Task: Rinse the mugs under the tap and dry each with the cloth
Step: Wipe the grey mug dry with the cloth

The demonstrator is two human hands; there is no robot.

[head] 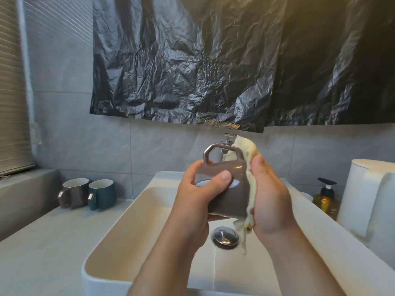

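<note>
Grey mug (226, 195) in left hand (198, 201), right hand (269, 201) pressing yellow cloth (249, 159)

Grey tiled wall (74, 67) across the frame, crinkled black plastic sheet (213, 60) hung over its upper middle and right, slatted blind (10, 86) at far left, pale tabletop (42, 242) lower left, warm light at upper right

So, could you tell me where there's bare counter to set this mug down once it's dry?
The counter left of the basin is bare in front of the brown mug and green mug. Right of the basin is crowded: soap pump bottle, white appliance.
</note>
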